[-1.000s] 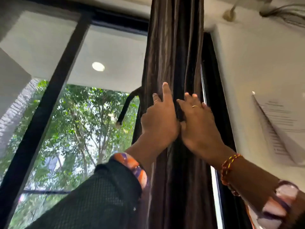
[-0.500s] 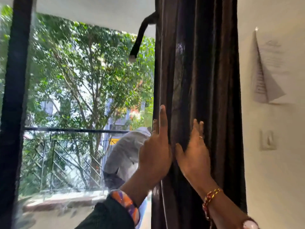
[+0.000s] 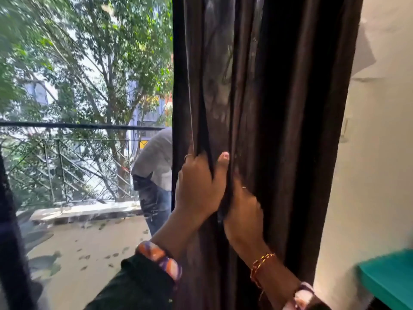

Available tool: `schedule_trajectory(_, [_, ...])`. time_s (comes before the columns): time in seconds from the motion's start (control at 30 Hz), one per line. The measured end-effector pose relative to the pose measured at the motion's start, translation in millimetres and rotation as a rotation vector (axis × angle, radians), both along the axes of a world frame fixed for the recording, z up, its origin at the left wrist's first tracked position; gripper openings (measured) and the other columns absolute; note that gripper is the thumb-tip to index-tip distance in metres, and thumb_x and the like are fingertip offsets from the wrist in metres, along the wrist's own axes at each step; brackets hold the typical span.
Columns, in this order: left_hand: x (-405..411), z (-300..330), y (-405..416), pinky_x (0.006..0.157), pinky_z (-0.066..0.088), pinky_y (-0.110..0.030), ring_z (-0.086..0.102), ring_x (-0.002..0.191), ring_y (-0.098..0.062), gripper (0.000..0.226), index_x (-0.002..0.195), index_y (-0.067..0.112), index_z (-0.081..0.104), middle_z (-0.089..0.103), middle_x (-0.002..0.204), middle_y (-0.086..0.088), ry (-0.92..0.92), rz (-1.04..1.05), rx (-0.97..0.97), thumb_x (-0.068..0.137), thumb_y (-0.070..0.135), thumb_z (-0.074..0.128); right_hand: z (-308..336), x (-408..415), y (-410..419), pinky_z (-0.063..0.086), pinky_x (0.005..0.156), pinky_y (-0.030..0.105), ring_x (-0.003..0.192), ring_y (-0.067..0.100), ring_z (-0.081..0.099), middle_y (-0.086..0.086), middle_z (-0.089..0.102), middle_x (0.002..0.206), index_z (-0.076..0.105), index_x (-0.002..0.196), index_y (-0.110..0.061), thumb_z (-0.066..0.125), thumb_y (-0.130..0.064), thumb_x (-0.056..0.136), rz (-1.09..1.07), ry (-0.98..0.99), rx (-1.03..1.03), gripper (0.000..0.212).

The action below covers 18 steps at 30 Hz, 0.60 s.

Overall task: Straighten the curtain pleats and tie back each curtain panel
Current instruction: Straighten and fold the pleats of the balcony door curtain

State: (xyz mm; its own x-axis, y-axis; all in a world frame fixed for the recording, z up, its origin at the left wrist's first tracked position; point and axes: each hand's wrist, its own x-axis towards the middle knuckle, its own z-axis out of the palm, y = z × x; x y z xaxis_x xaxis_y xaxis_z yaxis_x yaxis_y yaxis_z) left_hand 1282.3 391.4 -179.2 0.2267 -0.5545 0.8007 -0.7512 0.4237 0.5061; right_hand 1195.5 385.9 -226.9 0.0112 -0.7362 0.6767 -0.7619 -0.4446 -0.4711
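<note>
Head view: both hands have slid lower down the dark curtain (image 3: 263, 104), which hangs at twelve o'clock. Left hand (image 3: 199, 186), earlier flat, now pinches a pleat; right hand (image 3: 244, 209) at five o'clock of it grips folds.

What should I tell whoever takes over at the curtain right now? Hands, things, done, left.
Left hand: grips a pleat of the dark curtain, thumb on the front.
Right hand: fingers tucked into the folds just beside it; grip unclear.
Curtain hangs gathered between window and wall.
Done: panel bunched, pleats being aligned.
Left: finish the pleats and tie back; no tie-back in view.
</note>
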Motion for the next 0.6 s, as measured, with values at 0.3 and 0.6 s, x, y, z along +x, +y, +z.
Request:
schedule_trajectory(0.3, [-8.9,5.3,21.7,0.064,0.038,-0.037,0.061,0.088,-0.044,0.027,0.092,-0.010,0.063,0.065,0.092,-0.030,0.179,0.243,0.043,0.090,0.014,0.051,-6.0,-6.3,29.6,0.050,0.087,0.038,0.111,0.035,0.059,0.016,0.063,0.121,0.049,0.128,-0.005,0.046,-0.020,0.085,0.282,0.237,-0.157,0.045])
schedule_trajectory(0.6, [-7.1,-13.4,54.9,0.059,0.018,-0.028,0.057,0.089,-0.046,0.027,0.096,-0.011,0.061,0.062,0.096,-0.033,0.054,0.492,0.012,0.094,0.011,0.044,25.3,-53.3,31.6,0.003,0.117,0.034,0.141,0.040,0.001,0.031,0.011,0.152,0.016,0.146,0.000,0.069,-0.022,0.076,0.084,-0.167,-0.425,0.091])
